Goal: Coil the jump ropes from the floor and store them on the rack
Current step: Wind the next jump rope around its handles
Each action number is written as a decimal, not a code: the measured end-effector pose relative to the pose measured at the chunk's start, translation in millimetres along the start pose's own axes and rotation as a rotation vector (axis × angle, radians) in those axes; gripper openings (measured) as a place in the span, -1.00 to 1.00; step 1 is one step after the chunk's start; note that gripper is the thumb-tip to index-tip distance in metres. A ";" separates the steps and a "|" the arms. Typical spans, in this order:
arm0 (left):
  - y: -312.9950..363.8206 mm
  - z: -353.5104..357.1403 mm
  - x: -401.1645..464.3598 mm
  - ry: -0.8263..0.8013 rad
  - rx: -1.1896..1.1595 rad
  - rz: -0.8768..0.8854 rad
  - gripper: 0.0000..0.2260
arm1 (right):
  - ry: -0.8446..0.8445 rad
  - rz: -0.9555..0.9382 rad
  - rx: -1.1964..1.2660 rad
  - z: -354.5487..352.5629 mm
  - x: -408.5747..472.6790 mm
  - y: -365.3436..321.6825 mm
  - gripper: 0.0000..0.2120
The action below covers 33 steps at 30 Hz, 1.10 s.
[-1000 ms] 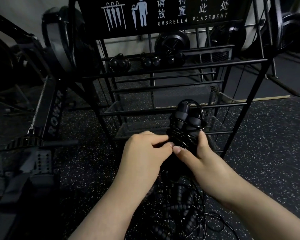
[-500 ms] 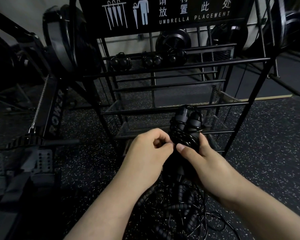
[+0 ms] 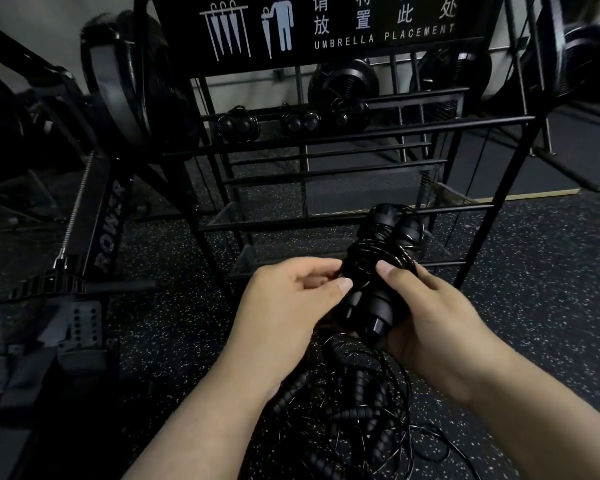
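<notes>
Wound jump rope bundle (image 3: pixel 381 268) held in both hands, just in front of the black rack (image 3: pixel 326 140).

The bundle looks light, its thin cord springy and slick, likely to uncoil unless pinned, so the 2 stiff handles are the sure hold. The right hand (image 3: pixel 440 317) wraps them from beneath, thumb pressing the wraps. The left hand (image 3: pixel 291 299) is curled narrow, pinching the cord at the bundle's side. More loose ropes (image 3: pixel 354 417) lie tangled on the floor below.

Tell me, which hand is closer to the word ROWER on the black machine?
Left. The left hand is on the ROWER lettering's side of the rope bundle; the right hand grips it farther away.
</notes>
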<state>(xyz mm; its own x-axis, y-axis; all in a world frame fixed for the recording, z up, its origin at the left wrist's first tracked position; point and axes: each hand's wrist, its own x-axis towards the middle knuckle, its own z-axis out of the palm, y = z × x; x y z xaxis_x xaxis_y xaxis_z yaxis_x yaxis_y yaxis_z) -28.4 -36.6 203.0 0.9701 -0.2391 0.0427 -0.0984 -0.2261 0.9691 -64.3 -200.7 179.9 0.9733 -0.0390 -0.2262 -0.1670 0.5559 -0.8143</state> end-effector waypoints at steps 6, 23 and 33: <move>-0.6 1.6 -0.2 -0.071 0.090 0.101 -0.67 | 0.012 -0.044 0.058 -1.6 0.4 -3.4 -0.32; -5.9 18.7 -7.1 0.208 -0.031 0.106 -0.78 | -0.070 -0.081 0.001 9.6 -4.6 1.7 -0.60; 5.7 16.8 -6.5 0.135 0.308 0.093 -0.87 | 0.015 -0.141 -0.323 -1.5 -4.0 5.3 -0.70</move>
<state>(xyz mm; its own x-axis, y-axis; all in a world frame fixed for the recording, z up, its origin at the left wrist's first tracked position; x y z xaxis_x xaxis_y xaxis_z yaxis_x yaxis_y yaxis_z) -39.0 -52.2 204.1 0.9723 -0.1497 0.1795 -0.2306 -0.4883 0.8417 -69.3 -198.8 175.7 0.9883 -0.1104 -0.1056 -0.0748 0.2526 -0.9647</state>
